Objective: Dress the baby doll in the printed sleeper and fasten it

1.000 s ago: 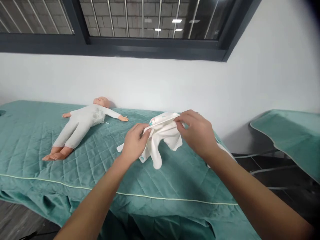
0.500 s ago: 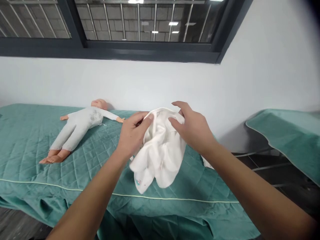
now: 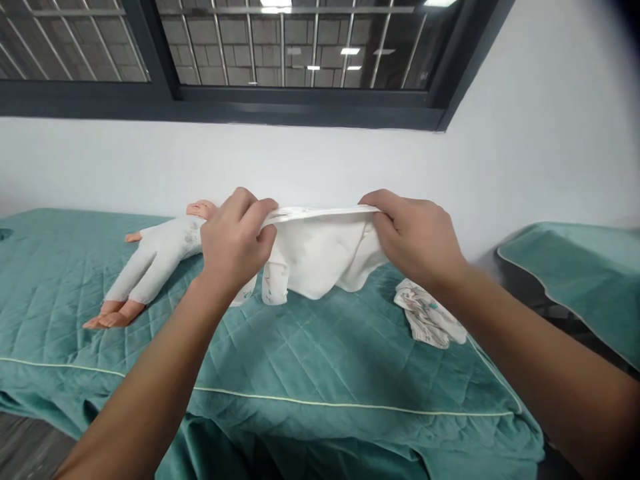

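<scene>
A white baby garment (image 3: 325, 257) with small printed cuffs is stretched taut between my hands, above the green quilted bed. My left hand (image 3: 240, 233) pinches its left end, fingers closed on the edge. At the other end my right hand (image 3: 417, 230) grips the same edge between thumb and fingers. The cloth hangs down from this edge, and its full shape is partly hidden by folds. To the left, a baby doll (image 3: 163, 247) in a pale bodysuit lies on its back, with its bare feet towards me; my left hand covers one of its arms.
A crumpled printed cloth (image 3: 430, 317) lies on the right part of the green bed cover (image 3: 320, 360), below my right forearm. Another green-covered surface (image 3: 585, 267) stands at the far right. Behind the bed are a white wall and a dark-framed window (image 3: 300, 107).
The garment was bunched and hanging; now it is pulled wide and raised. My hands have moved apart, and the right one has closed on the edge. More of the printed cloth shows.
</scene>
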The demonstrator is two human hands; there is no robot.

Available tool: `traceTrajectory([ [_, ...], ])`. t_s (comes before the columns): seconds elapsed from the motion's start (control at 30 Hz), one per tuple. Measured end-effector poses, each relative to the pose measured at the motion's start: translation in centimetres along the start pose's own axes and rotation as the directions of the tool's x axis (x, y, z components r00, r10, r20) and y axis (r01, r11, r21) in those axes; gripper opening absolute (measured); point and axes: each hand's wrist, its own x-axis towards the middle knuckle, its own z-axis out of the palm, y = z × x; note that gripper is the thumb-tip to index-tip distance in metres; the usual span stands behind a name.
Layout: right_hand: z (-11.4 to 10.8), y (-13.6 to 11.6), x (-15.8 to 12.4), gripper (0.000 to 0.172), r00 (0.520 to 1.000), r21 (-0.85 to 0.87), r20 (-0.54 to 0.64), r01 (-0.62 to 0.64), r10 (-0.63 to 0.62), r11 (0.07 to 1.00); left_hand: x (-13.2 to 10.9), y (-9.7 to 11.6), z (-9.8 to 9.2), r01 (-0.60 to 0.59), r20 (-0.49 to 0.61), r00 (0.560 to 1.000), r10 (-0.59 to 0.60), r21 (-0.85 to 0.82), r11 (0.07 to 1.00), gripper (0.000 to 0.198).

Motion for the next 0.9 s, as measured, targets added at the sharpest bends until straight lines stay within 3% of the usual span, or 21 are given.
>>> traceTrajectory([
  [0.1, 0.3, 0.7, -0.6, 0.036, 1.0, -0.041, 0.012, 0.012, -0.011, 0.999, -0.5, -0.7, 0.3, 0.087, -0.011, 0.996, -0.087, 0.004, 0.996, 0.028],
  [0.23, 1.0, 1.9, -1.7, 0.039, 0.999, 0.009, 0.038, 0.008, -0.008, 1.0, -1.6, -1.2, 0.6, 0.246, 0.041, 0.969, -0.243, -0.138, 0.959, 0.026],
  [0.4, 1.4, 4.0, -3.1, 0.039, 0.982, 0.159, 0.119, -0.163, 0.146, 0.974, -2.4, -2.0, 0.0, 0.482, 0.189, 0.876, -0.445, -0.27, 0.834, 0.023],
  [0.5, 1.9, 5.2, -3.3, 0.037, 0.966, 0.232, 0.181, -0.226, 0.186, 0.946, -2.1, -2.6, -0.3, 0.536, 0.344, 0.826, -0.447, -0.233, 0.811, 0.025],
  [0.63, 4.0, 6.4, -2.3, 0.033, 0.912, 0.211, 0.338, -0.314, 0.232, 0.926, -1.6, -4.0, 0.6, 0.425, 0.597, 0.711, -0.373, 0.058, 0.903, 0.035],
  [0.73, 7.1, 6.2, -1.6, 0.034, 0.87, 0.027, 0.399, -0.327, 0.29, 0.944, -2.1, -5.2, 2.6, 0.269, 0.664, 0.641, -0.384, 0.274, 0.923, 0.04],
  [0.8, 9.8, 4.8, -2.1, 0.042, 0.874, -0.016, 0.394, -0.303, 0.285, 0.953, -3.2, -5.5, 4.2, 0.203, 0.661, 0.64, -0.391, 0.345, 0.916, 0.037],
  [0.9, 14.6, 1.0, -4.5, 0.055, 0.901, 0.058, 0.386, -0.239, 0.199, 0.969, -6.3, -4.6, 6.6, 0.203, 0.585, 0.711, -0.392, 0.363, 0.91, 0.034],
])
